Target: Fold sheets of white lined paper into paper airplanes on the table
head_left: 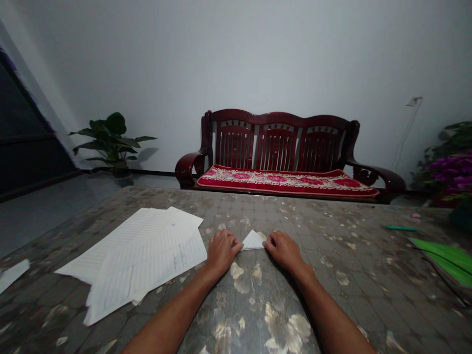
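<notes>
A small piece of white paper folded into a triangle [252, 240] lies on the patterned tabletop [254, 285], its point facing away from me. My left hand [222, 250] pinches its left corner between thumb and fingers. At the right corner, my right hand [283, 248] holds it the same way, with the fingers curled in. Both corners are hidden under the fingertips. Left of my hands, several loose lined sheets [140, 255] overlap in a pile, some with handwriting on them.
Another scrap of paper [14, 275] lies at the far left. On the right are a green pen [401, 228], a green booklet [444, 259] and purple flowers [455, 172]. Beyond the table stand a dark red wooden bench [278, 140] and a potted plant [114, 140].
</notes>
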The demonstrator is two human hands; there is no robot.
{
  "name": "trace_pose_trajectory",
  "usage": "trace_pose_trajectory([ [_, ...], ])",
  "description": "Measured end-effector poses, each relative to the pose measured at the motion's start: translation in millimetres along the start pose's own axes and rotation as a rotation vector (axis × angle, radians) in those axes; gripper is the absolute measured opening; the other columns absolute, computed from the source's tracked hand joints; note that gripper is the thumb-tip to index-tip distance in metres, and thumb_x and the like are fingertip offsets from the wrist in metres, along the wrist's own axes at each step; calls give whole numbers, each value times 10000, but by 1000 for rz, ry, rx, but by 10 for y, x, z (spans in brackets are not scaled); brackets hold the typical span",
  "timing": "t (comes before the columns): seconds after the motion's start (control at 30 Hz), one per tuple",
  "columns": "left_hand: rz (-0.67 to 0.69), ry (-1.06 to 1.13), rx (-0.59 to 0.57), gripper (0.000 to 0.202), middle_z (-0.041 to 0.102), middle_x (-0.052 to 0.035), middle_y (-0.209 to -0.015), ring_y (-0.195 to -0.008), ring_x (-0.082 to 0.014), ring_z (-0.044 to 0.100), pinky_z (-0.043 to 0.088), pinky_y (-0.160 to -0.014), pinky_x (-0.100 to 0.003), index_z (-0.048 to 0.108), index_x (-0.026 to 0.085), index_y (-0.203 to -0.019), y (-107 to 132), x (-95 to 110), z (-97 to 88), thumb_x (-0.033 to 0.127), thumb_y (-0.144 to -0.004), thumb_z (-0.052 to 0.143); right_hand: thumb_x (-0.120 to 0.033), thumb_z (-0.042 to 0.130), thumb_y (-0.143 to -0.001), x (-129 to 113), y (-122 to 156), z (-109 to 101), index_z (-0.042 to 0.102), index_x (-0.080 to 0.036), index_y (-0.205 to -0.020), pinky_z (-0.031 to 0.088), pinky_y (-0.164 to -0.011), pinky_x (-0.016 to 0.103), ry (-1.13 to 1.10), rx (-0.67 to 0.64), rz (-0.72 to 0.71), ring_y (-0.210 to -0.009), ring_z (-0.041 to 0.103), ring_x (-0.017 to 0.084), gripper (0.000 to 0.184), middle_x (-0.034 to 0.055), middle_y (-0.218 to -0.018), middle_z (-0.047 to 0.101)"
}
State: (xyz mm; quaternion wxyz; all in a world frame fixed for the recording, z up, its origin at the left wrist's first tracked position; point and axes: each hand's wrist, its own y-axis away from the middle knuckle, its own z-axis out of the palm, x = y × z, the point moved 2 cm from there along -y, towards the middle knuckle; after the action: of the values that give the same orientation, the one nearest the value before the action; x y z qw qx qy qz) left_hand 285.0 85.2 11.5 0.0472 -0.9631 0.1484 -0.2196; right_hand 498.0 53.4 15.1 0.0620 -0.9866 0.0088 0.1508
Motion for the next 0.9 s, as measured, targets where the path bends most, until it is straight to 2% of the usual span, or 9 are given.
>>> trace_pose_trajectory([
  [0.2,14,-6,29,148,637,-32,-1024,-1029,-239,535,374,-902,-357,695,228,-761,5,-3,24,316,-852,617,-345,512,-938,-14,44,-16,634,-204,-868,304,-703,256,21,1,-25,-864,577,173,199,37,-924,672],
  [0.4,26,-59,64,136,629,-37,-1022,-1017,-238,524,373,-906,-355,675,216,-768,6,5,60,289,-847,592,-327,418,-985,-79,63,-28,648,-214,-893,326,-720,268,99,6,19,-910,612,186,272,54,-966,696],
  [0.9,23,-130,43,167,612,-78,-1024,-1029,-262,515,372,-918,-380,662,191,-803,40,76,37,297,-870,551,-350,447,-951,-111,32,2,643,-204,-866,331,-659,278,165,10,84,-868,635,203,260,63,-941,706],
])
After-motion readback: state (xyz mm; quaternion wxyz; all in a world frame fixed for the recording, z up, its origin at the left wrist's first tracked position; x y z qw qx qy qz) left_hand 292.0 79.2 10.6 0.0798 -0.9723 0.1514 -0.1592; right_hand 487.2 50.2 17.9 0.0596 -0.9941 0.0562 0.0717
